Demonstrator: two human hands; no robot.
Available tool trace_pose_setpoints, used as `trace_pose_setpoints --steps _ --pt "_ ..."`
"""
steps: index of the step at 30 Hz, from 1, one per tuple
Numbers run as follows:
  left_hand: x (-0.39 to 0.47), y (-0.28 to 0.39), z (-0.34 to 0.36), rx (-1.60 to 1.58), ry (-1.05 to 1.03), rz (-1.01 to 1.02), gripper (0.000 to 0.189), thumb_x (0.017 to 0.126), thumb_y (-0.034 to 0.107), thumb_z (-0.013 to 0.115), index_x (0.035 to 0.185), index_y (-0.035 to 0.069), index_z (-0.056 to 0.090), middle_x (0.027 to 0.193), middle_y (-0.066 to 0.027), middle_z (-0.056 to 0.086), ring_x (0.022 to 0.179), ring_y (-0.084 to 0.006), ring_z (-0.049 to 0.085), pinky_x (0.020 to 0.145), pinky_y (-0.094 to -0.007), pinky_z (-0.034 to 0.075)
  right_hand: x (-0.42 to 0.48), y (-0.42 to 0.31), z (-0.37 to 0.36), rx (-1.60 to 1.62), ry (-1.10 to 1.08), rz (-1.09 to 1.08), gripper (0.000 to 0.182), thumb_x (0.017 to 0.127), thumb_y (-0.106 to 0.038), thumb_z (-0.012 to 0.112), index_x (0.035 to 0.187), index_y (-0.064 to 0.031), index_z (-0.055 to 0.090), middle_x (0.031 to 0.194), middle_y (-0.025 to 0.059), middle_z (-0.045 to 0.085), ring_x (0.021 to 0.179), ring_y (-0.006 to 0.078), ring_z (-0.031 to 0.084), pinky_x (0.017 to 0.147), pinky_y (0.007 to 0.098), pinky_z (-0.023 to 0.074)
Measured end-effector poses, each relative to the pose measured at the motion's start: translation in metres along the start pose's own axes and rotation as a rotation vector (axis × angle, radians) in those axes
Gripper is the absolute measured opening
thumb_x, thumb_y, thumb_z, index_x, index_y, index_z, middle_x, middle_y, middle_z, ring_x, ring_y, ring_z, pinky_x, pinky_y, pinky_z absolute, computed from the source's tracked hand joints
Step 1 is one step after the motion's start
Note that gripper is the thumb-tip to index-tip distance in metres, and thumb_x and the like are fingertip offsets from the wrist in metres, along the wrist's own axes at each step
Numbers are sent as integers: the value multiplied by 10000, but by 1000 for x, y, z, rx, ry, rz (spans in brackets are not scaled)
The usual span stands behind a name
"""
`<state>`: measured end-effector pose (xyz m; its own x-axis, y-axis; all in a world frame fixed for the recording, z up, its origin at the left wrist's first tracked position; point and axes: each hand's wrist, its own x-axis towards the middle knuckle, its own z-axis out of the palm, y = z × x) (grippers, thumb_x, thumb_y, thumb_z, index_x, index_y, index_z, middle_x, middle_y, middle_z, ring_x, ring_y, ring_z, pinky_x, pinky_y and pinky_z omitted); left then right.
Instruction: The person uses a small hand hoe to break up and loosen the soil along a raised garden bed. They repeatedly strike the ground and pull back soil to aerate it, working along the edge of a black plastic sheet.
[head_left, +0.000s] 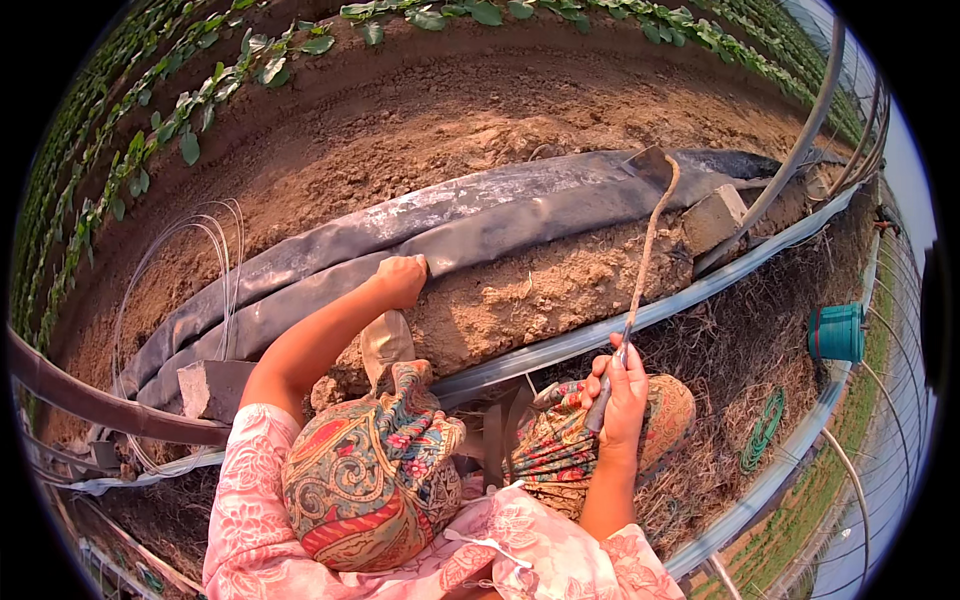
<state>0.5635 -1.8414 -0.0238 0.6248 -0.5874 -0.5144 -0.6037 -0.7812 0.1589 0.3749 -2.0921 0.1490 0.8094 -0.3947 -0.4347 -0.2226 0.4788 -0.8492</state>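
Observation:
My left hand (403, 281) is closed in a fist on the near edge of a long, flattened black plastic tube (517, 225). A second dark strip of it (420, 206) runs alongside on the far side. In my right hand (621, 390) is the grip end of a hand hoe (646, 262), with a thin, bent brown shaft. Its flat blade (649, 166) is over the black plastic; whether it touches cannot be told. Bare soil (525, 300) banks up against the tube's near side, between my two hands.
Concrete blocks (712, 219) (214, 390) sit near both ends of the tube. Curved poles (795, 157) (112, 390) rise at either side. Loose wire (225, 247) loops at left. A green bucket (836, 332) and green cord (763, 431) are at right. Leafy crop rows (262, 64) grow beyond.

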Motion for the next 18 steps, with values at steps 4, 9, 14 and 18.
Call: trace_pose_setpoints --steps 4,9,14,18 --pt "-11 2 -16 -44 103 -28 180 668 81 554 829 2 538 732 -152 610 699 -306 605 603 -380 482 0 0 -2 31 12 -1 353 868 -141 477 1169 2 361 722 42 475 513 87 462 410 224 419" --pt "-36 -31 -98 90 710 -179 220 749 66 469 960 55 528 748 -101 600 677 -245 602 559 -342 477 -3 -1 -11 46 30 14 369 868 -156 481 1177 0 355 725 46 480 506 90 472 405 221 424" --pt "-9 -70 -76 5 585 -199 368 715 65 483 1082 68 509 834 -120 605 742 -265 596 618 -356 477 2 -1 -8 21 12 40 396 867 -168 485 1189 12 342 724 51 478 512 93 471 409 219 418" --pt "12 -70 -24 -306 98 32 333 704 126 519 1030 88 573 820 -165 606 792 -314 580 715 -367 464 2 -2 -10 24 25 50 410 866 -158 482 1200 22 325 721 57 478 517 100 471 410 221 418"
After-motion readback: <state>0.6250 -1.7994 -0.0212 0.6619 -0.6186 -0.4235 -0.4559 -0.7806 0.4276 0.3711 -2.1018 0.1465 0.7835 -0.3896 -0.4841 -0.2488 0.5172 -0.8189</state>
